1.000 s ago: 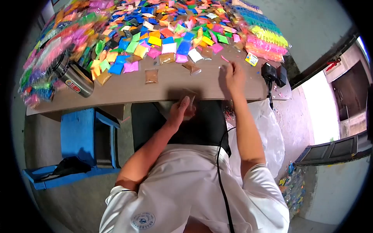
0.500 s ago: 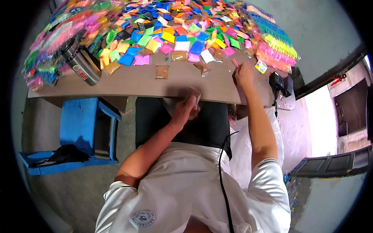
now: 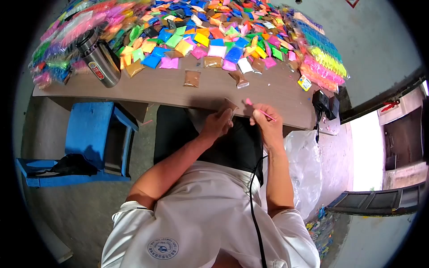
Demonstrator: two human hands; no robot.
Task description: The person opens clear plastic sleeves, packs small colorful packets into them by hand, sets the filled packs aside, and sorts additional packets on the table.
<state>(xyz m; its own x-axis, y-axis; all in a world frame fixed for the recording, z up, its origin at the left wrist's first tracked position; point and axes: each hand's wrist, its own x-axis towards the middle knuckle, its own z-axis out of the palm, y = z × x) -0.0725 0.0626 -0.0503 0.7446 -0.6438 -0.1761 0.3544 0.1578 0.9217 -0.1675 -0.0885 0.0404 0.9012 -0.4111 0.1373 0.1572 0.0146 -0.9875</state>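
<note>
My left hand (image 3: 218, 123) is closed on a small clear packet with brown contents (image 3: 229, 106), held upright just off the table's front edge. Close by on the right, my right hand (image 3: 267, 119) pinches a thin pink plastic tool (image 3: 269, 114) with a wider end pointing toward the packet. The tool and the packet are a short gap apart. On the table (image 3: 161, 89) ahead lie a flat brown packet (image 3: 192, 78) and a crumpled, partly brown packet (image 3: 239, 79).
A large heap of colourful packets (image 3: 216, 42) covers the back of the table. A steel flask (image 3: 100, 62) stands at left. Bundles of coloured packs (image 3: 321, 67), a yellow card (image 3: 304, 83) and a black device (image 3: 321, 99) lie at right. A blue chair (image 3: 89, 134) is below left.
My right hand has come from the right part of the table toward my left hand, bringing the pink tool with it. My left hand has stayed almost in place with the packet.
</note>
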